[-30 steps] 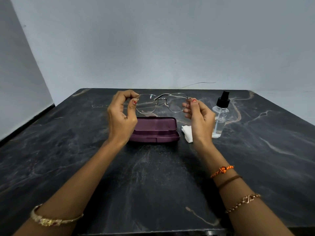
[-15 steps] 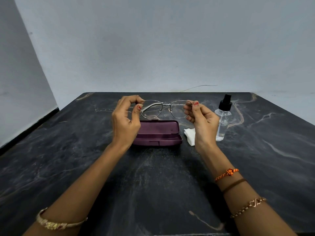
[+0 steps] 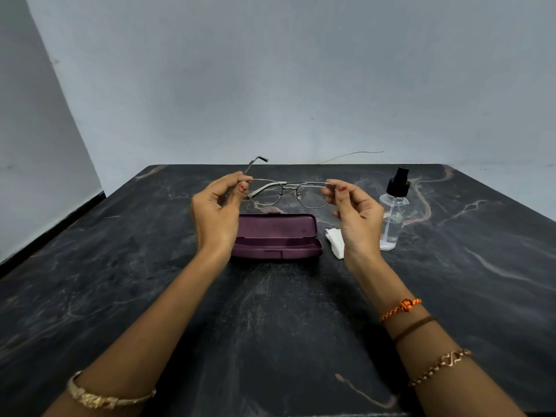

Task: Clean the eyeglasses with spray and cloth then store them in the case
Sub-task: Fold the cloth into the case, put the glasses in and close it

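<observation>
Thin metal-framed eyeglasses (image 3: 288,192) hang in the air above the table, lenses facing me. My left hand (image 3: 218,213) pinches the frame's left corner, where one temple sticks up and away. My right hand (image 3: 355,213) pinches the right corner. Below the glasses lies an open purple case (image 3: 275,237), its lid tipped back. A folded white cloth (image 3: 334,242) lies just right of the case, partly hidden by my right wrist. A clear spray bottle (image 3: 392,218) with a black nozzle stands upright to the right of the cloth.
Everything sits on a dark marble table (image 3: 270,326) set against a grey wall. A thin wire (image 3: 352,155) runs along the table's back edge. A second wall closes in on the left.
The left temple has swung outward and now sticks up behind my left hand. The glasses stay held at both corners above the case.
</observation>
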### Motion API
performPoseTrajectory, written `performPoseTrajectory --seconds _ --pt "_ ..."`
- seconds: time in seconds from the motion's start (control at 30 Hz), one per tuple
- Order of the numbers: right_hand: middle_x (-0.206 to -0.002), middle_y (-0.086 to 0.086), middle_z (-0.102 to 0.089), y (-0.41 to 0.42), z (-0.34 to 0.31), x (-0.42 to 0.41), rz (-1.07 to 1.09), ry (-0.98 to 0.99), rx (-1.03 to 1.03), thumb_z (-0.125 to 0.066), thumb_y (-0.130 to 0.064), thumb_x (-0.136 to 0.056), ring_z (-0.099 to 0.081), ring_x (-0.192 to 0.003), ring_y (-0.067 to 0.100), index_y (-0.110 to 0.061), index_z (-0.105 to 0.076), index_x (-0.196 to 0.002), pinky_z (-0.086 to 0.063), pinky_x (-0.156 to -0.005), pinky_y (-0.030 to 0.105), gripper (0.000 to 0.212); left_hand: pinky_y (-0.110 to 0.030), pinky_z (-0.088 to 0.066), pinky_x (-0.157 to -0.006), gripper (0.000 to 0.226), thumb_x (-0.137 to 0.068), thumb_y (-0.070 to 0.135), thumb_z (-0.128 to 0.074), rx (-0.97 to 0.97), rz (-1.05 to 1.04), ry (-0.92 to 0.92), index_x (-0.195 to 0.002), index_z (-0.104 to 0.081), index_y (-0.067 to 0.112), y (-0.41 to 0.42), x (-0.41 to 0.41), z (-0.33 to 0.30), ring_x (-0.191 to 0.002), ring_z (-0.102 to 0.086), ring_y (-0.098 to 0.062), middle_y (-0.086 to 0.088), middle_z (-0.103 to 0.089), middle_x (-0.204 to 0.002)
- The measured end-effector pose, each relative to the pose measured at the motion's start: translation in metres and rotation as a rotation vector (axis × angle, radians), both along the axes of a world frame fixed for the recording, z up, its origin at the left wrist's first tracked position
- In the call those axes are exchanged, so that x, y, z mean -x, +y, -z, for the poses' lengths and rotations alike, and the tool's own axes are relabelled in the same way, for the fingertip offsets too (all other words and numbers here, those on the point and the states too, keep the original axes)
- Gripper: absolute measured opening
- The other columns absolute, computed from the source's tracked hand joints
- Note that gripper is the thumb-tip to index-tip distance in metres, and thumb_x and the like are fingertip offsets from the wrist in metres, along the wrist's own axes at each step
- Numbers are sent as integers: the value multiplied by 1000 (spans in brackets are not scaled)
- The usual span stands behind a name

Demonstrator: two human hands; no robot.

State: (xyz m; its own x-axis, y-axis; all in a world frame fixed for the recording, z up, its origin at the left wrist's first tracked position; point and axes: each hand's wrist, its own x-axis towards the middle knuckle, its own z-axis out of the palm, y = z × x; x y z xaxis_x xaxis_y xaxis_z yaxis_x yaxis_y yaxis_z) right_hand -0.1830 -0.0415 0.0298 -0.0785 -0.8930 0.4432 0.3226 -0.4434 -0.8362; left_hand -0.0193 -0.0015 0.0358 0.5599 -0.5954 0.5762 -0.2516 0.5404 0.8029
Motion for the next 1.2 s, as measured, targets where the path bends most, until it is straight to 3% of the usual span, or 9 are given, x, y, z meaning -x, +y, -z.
performPoseTrajectory --seconds 0.13,0.5,0.7,0.8,0.93,1.1,1.2 --pt "-80 -1 -64 0 1 0 -1 40 15 -47 -10 -92 -61 -67 -11 -10 -62 -89 -43 -61 3 15 -8 -49 -75 24 -80 -2 -60 13 6 38 -100 -62 11 -3 0 1 -77 -63 9 7 -64 -93" --pt "-86 -6 -62 -3 1 0 50 11 20 -48 -8 -91 -59 -73 -14 -2 -63 -96 -44 -70 4 17 -17 -54 -77 20 -81 -5 -57 15 85 59 -93 -64 8 0 7 -2 -74 -65 1 2 -66 -80" --pt "-86 -7 -63 -4 3 1 -1 10 -51 -49 -13 -91 -61 -79 -4 -13 -64 -92 -49 -69 11 15 -16 -54 -74 17 -81 -5 -55 6 132 98 -87 -65 8 -2 4 0 -71 -66 -1 18 -70 -61" --pt "-84 -2 -63 -3 3 -1 -22 -20 -78 -48 -9 -91 -61 -78 4 -4 -63 -98 -53 -66 14 18 -15 -54 -71 17 -83 -4 -55 1 148 106 -83 -65 9 -3 3 2 -71 -66 -1 17 -70 -62" --pt "-79 1 -63 -2 4 -1 -20 -57 -94 -51 -3 -89 -64 -68 -2 3 -62 -104 -55 -63 14 20 -12 -52 -67 14 -83 -2 -55 -19 180 125 -87 -65 8 -4 -1 5 -70 -67 -1 16 -71 -62" --pt "-74 2 -65 1 2 1 0 -88 -109 -56 -1 -85 -65 -63 0 -2 -66 -85 -57 -61 18 9 -13 -54 -57 11 -82 2 -57 -118 302 164 -87 -65 8 -3 -12 1 -64 -67 -1 11 -72 -63" --pt "-63 -5 -68 4 -1 2 -19 -85 -111 -59 0 -83 -65 -61 1 -10 -66 -76 -56 -57 17 14 -17 -56 -59 10 -80 4 -59 -202 369 119 -85 -66 9 1 -26 -1 -66 -68 -3 9 -74 -66"
